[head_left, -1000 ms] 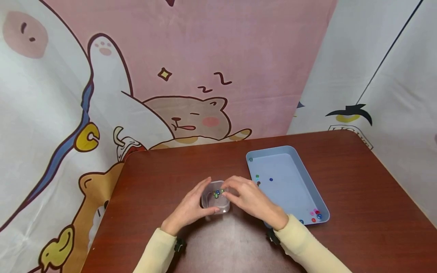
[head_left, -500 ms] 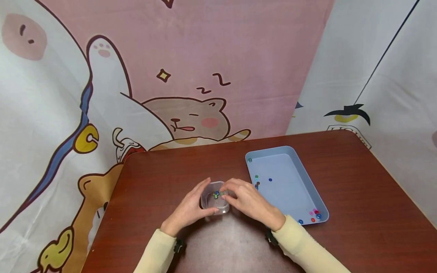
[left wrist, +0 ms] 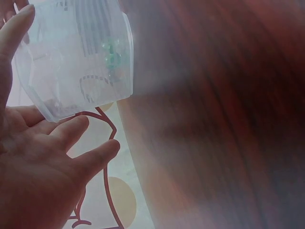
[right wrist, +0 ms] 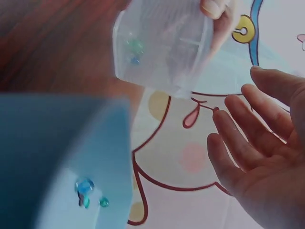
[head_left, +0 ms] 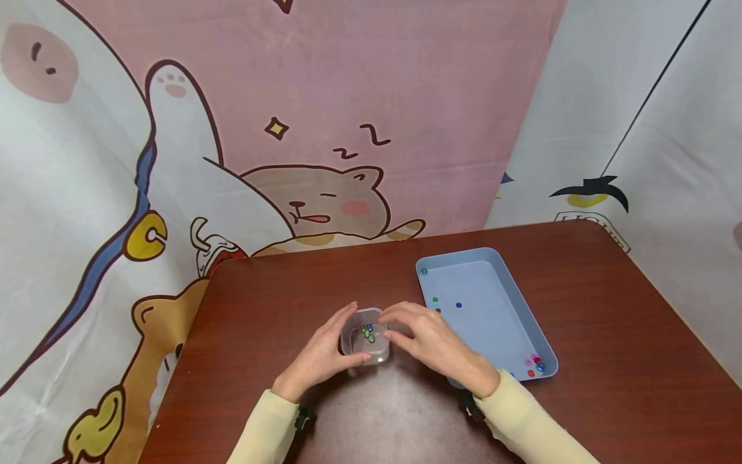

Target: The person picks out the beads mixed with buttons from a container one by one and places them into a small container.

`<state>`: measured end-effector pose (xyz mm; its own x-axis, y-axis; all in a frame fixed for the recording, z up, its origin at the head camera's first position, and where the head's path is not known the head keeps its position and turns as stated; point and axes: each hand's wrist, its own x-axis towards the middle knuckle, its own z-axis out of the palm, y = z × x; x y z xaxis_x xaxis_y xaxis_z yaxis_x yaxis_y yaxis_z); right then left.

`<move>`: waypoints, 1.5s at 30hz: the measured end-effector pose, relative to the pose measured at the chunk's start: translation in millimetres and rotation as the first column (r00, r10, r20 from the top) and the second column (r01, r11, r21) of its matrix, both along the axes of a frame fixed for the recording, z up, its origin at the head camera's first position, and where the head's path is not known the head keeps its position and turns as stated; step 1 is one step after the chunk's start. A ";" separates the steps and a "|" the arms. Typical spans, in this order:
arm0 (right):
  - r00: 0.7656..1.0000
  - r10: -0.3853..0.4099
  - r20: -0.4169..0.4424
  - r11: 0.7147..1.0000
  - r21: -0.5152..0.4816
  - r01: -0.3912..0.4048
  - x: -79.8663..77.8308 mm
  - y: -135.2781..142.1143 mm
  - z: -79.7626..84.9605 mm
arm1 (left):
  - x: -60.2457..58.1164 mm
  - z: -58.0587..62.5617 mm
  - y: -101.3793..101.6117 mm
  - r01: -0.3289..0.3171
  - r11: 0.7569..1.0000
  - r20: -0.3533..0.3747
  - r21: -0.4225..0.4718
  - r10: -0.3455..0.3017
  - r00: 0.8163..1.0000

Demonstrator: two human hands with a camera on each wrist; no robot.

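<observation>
My left hand (head_left: 315, 354) grips a small clear plastic container (head_left: 379, 356) on the table, thumb at the near side and fingers round the far side. Several green and blue glass beads (head_left: 368, 334) lie on the container's floor; through its wall a blurred green bead cluster (left wrist: 112, 57) shows in the left wrist view. Just right of the container's rim hovers my right hand (head_left: 435, 341), thumb and forefinger apart. Nothing shows between the fingers of that right hand (right wrist: 262, 152) in the right wrist view.
A light blue tray (head_left: 487, 322) stands to the right, partly behind the right forearm. Loose beads lie in it: red and pink beads (head_left: 533, 362) at its near right corner, a dark blue bead (head_left: 459, 305) farther in. A printed cloth (head_left: 452, 116) hangs behind the table.
The right hand has let go of a green bead, which now lies among the others in the container, and has drawn back slightly to the right. The left hand has kept its place.
</observation>
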<state>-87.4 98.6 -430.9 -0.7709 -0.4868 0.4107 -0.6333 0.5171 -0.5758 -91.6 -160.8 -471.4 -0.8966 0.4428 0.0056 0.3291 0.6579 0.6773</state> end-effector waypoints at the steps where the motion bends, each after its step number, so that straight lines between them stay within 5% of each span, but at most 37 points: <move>1: 1.000 -0.007 -0.001 1.000 -0.004 0.007 1.1 2.5 1.8 | 0.1 0.1 0.1 -0.001 1.000 -0.004 0.003 0.001 1.000; 12: 0.996 -0.086 -0.011 0.995 -0.047 0.086 7.6 36.2 31.9 | -0.6 0.1 1.0 -0.010 1.000 -0.004 0.010 0.010 1.000; 18: 0.989 -0.140 -0.047 0.990 -0.026 0.139 -2.6 55.2 46.1 | -0.5 -0.1 0.6 -0.011 1.000 -0.004 0.006 0.011 1.000; 23: 0.988 -0.152 0.005 0.988 0.012 0.152 -16.4 69.2 51.7 | 0.3 -0.8 -0.1 -0.009 1.000 0.004 0.001 0.009 1.000; 45: 0.971 -0.150 0.187 0.983 0.130 0.127 -73.4 91.3 24.7 | 0.6 2.2 1.2 -0.011 1.000 0.009 0.005 0.011 1.000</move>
<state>-160.8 189.9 -406.2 -0.8939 -0.4049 0.1922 -0.4318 0.6628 -0.6118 -90.9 -159.6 -469.2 -0.9014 0.4330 -0.0005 0.3157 0.6580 0.6836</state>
